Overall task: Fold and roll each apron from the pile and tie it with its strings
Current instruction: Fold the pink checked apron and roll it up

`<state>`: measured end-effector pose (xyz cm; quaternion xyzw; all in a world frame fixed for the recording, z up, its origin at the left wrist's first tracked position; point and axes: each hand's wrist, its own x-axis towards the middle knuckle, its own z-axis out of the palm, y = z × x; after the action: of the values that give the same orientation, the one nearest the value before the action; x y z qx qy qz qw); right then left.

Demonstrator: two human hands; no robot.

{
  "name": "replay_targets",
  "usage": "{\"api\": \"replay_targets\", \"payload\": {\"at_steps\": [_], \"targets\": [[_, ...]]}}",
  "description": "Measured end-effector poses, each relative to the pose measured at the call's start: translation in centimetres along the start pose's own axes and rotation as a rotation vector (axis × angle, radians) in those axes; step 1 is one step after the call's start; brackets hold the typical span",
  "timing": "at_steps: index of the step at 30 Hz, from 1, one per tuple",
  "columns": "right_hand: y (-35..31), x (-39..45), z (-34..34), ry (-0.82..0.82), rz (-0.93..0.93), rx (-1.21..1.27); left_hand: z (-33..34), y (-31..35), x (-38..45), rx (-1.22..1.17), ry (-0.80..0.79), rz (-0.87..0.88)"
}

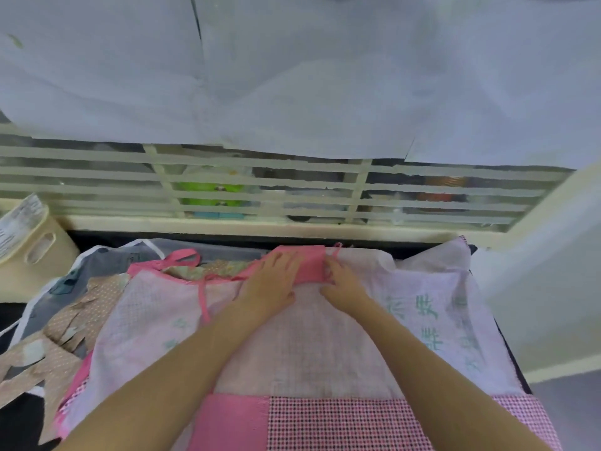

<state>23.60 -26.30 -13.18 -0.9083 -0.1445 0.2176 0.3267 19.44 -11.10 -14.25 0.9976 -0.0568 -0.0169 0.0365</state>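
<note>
A pink apron [309, 336] lies spread flat in front of me, pale checked cloth in the middle and a pink and dotted band along its near edge. Its far end is folded into a solid pink bib section [309, 262]. My left hand [270, 281] lies flat on that pink fold with straight fingers. My right hand [341, 281] sits just right of the fold, its fingertips curled on the fold's edge. A thin pink string [203, 297] runs down the cloth to the left of my left arm.
More aprons lie under and beside it: a beige dotted one [65, 323] and a grey one [107, 262] on the left. A cream basket [32, 252] stands at the far left. A slatted cream rail [260, 190] and white sheets close the far side.
</note>
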Motion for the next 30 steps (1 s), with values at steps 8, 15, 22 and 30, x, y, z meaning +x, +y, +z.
{"api": "replay_targets", "payload": {"at_steps": [8, 15, 22, 30], "targets": [[-2.6, 1.0, -2.6, -0.104, 0.018, 0.655, -0.5, 2.0, 3.3, -0.502, 0.153, -0.218], [-4.4, 2.9, -1.1, -0.017, -0.271, -0.291, -5.3, -1.9, 0.2, -0.885, -0.15, -0.246], [-6.5, 3.1, -0.7, 0.036, -0.259, -0.826, -8.4, -3.1, -3.5, -0.713, -0.502, -0.055], [-3.5, 0.9, -5.9, -0.128, -0.061, -1.106, -5.9, -4.9, -4.5, -0.165, -0.64, -0.131]]}}
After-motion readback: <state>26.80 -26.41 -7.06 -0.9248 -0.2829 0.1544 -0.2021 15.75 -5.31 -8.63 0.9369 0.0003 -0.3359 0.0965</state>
